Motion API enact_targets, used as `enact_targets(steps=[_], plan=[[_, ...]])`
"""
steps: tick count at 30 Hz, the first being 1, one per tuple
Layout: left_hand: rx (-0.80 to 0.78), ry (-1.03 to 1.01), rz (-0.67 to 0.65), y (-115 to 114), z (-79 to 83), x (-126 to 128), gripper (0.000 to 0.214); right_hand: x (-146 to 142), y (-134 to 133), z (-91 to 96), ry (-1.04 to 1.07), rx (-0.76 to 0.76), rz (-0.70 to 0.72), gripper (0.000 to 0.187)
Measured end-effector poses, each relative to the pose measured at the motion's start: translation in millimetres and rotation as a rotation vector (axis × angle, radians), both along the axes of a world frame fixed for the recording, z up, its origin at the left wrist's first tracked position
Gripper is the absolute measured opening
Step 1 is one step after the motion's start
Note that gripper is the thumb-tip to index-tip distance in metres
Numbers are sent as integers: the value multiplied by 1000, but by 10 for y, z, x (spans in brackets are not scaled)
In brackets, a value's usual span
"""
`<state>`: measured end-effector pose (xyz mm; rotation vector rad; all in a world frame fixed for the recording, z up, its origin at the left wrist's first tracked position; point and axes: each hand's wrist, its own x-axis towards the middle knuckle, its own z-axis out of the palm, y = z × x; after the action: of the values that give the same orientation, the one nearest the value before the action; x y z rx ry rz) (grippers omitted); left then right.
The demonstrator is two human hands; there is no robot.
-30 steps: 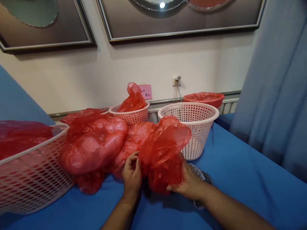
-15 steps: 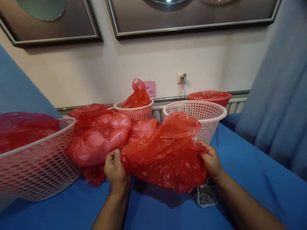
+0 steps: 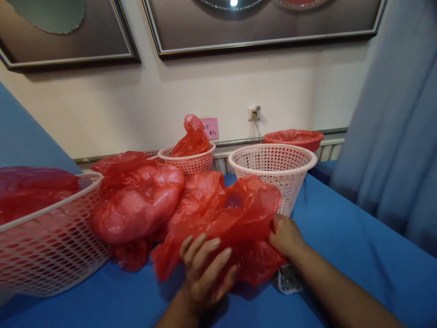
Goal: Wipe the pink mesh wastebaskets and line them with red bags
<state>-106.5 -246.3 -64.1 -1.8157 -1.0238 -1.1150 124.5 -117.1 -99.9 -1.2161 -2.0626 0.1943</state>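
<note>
A crumpled red plastic bag [image 3: 235,228] spreads in front of me above the blue-covered table. My right hand [image 3: 287,234] is closed on the bag's right side, its fingertips partly hidden by the film. Against the near side of the bag is my left hand [image 3: 208,271], open, palm inward, fingers spread and slightly curled. A dark grey-green mesh item with white edging [image 3: 288,278] lies on the table, partly under the bag and my right wrist. Right behind the bag stands a pale pink perforated basket [image 3: 290,189].
More filled or bunched red bags [image 3: 143,200] lie at the left, beside a large pale basket [image 3: 58,246] holding red plastic. Behind stand a smaller basket [image 3: 201,165] with a red bag and a red-lined container [image 3: 293,139]. A blue curtain [image 3: 389,136] hangs at right.
My left hand has let go of the bag's left edge and moved right and down with fingers spread. The bag has sagged lower; my right hand still grips it.
</note>
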Motion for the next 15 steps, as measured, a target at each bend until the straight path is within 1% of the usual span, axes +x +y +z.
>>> enact_targets(steps=[1,3,5,7,9,11,12,14,15], plan=[[-50,40,-2,8,-8,64,44,-15,-37,-1,-7,46,65,19],[-96,55,11,69,12,121,46,-33,-111,8,12,145,245,27],[-118,6,31,157,50,82,45,-29,-165,30,57,212,424,35],[-142,-82,17,234,72,-22,38,3,-176,59,117,238,520,41],[-188,-243,-12,276,75,-137,22,65,-136,81,178,245,525,47],[-269,-473,-26,274,84,-223,6,146,-54,88,223,252,452,47],[-314,-603,-27,256,100,-253,5,191,-5,87,244,256,403,47],[-378,-873,-35,188,171,-305,14,278,92,80,287,253,319,45],[-386,-1011,-49,142,227,-339,18,319,135,77,308,247,286,44]])
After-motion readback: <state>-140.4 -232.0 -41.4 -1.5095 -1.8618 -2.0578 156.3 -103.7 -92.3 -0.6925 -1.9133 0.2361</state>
